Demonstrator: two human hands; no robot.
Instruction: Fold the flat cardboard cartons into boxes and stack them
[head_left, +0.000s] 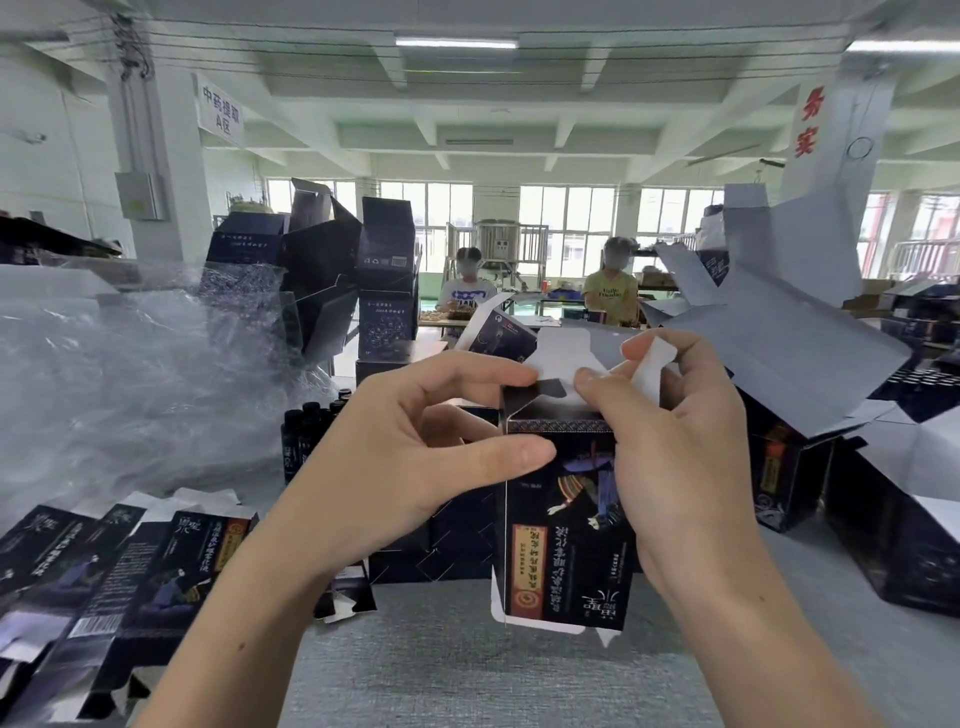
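A dark printed carton (566, 525) stands opened up in the middle of the view, upside down with its white end flaps pointing up. My left hand (415, 447) holds its left side, the thumb lying across the front panel and the index finger touching a white flap (563, 353). My right hand (680, 441) grips the right side and pinches a narrow white flap (654, 369) between thumb and fingers. A fan of flat dark cartons (119, 566) lies at the lower left on the grey table (467, 670).
Folded dark boxes (841, 467) with raised white flaps stand at the right, and more are stacked behind (387, 275). Crumpled clear plastic wrap (130, 374) fills the left. Small dark bottles (306, 436) stand behind my left hand. Two people sit at a far table.
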